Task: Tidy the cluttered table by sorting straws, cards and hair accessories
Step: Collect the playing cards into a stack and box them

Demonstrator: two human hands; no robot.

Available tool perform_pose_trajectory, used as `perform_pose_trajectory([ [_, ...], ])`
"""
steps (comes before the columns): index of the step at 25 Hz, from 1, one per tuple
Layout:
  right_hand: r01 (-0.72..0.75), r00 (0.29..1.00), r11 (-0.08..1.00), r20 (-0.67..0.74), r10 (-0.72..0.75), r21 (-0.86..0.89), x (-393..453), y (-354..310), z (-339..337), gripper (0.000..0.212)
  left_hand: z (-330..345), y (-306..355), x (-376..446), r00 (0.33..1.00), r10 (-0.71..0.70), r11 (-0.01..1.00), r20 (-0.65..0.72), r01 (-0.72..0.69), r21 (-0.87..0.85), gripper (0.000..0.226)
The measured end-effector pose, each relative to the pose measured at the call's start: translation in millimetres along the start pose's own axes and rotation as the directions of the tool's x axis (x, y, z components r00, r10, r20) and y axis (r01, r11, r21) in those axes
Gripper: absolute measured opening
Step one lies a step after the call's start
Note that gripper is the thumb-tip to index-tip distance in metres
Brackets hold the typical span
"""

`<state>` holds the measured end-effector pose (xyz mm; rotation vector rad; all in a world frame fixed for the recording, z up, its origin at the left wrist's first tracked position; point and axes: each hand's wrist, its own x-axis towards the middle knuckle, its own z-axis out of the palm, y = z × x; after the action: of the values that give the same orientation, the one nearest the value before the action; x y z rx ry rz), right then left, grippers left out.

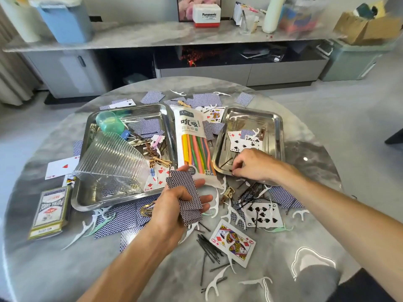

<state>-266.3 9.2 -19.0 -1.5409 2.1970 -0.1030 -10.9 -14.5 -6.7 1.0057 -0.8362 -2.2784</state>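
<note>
My left hand (172, 205) grips a stack of blue-backed playing cards (185, 194) above the middle of the round table. My right hand (253, 164) reaches over the near rim of the right steel tray (280, 127), its fingers curled down at the tray's front edge; what they pinch is hidden. That tray holds a few face-up cards (244, 142) and bobby pins. A bag of coloured straws (195, 144) lies between the two trays. More cards, among them a queen of diamonds (233, 241) and a nine of spades (262, 214), lie loose with black bobby pins (209, 247).
The left steel tray (87, 199) holds a stack of clear plastic cups (113, 158), a green cup (110, 124), cards and hair clips. A card box (51, 211) sits at the left. White floss picks (214, 284) are scattered about. A cabinet stands beyond.
</note>
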Motion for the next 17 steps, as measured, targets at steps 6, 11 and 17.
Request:
perform_pose_trajectory([
  [6,-0.065,0.985,0.991,-0.169,0.045,-0.114,30.2,32.3,-33.1,0.053,-1.4,0.6,-1.4,1.0,-0.012,0.999,0.011,0.012,0.038,0.062],
  [11,-0.213,0.976,0.965,0.002,0.216,-0.152,61.4,49.6,-52.3,0.097,-2.6,2.5,4.9,1.0,-0.014,0.998,0.02,0.012,0.06,0.062],
  [17,-0.213,0.973,0.976,-0.076,0.216,0.052,64.3,57.1,-45.8,0.049,-5.0,2.5,6.6,0.999,-0.016,0.996,0.046,0.012,0.084,0.061],
])
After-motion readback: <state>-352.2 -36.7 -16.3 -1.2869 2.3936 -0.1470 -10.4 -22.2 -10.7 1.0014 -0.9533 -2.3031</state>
